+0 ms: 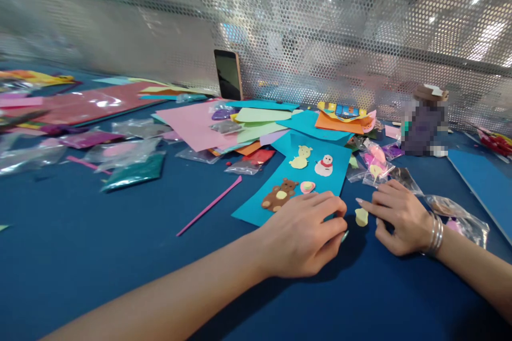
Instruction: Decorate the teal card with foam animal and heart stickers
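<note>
A small pale yellow lump of clay point(361, 217) lies on the blue table between my hands. My right hand point(400, 216) is at its right, the index finger stretched toward it and the thumb apart, with nothing visible in the grip. Curled fingers close my left hand point(308, 232) over the lower right of a bright blue sheet point(253, 208); whatever they hold, if anything, is hidden. On that sheet are a brown clay bear point(276, 197), a pale yellow animal figure point(301, 157), a white snowman with a red scarf point(324, 165) and a small pink-and-yellow round piece point(308, 187).
A pink modelling stick point(210, 205) lies left of the sheet. Bagged clay, including a teal packet point(134, 172), and coloured papers point(196, 122) spread behind. A phone point(228, 75) leans on the perforated metal screen point(304, 26). Plastic bags point(460, 216) lie beside my right wrist.
</note>
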`<state>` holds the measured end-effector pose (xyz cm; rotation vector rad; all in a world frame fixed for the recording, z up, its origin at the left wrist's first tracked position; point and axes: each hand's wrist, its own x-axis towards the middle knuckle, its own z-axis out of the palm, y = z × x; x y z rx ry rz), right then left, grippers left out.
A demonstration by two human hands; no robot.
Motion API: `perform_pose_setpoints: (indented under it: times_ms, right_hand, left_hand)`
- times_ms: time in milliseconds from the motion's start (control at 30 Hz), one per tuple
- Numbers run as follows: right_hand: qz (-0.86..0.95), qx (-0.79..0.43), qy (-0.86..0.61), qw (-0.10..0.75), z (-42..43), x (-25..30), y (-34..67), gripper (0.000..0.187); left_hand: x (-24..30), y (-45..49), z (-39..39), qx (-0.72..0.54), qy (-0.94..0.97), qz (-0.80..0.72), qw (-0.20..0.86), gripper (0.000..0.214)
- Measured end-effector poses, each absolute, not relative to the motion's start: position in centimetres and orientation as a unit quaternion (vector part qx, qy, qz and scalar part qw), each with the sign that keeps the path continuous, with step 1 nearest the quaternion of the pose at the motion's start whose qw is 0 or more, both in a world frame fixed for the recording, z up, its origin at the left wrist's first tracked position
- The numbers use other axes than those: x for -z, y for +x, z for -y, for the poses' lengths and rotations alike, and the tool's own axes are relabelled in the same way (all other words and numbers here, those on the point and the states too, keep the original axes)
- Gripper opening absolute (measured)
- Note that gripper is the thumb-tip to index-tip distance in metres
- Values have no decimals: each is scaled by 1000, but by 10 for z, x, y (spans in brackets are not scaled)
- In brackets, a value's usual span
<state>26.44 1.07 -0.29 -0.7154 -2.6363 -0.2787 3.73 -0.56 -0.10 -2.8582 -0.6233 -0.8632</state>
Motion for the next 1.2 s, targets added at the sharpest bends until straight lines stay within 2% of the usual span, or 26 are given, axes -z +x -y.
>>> perform_pose_setpoints:
  times_ms: [200,767,1067,1200]
  right_hand:
    - [928,134,-301,175,-7,8,263,31]
    - [948,-48,-259,179,-10,5,264,23]
    - [952,-96,-234,174,-9,1,261,15]
    - [940,-108,-227,229,-10,3,261,20]
  left_hand:
    - [4,37,4,279,-939,201,29,18]
    - [4,36,3,273,-941,198,26,18]
    - [5,36,3,272,-941,198,28,16]
    - [4,35,3,271,-941,199,27,17]
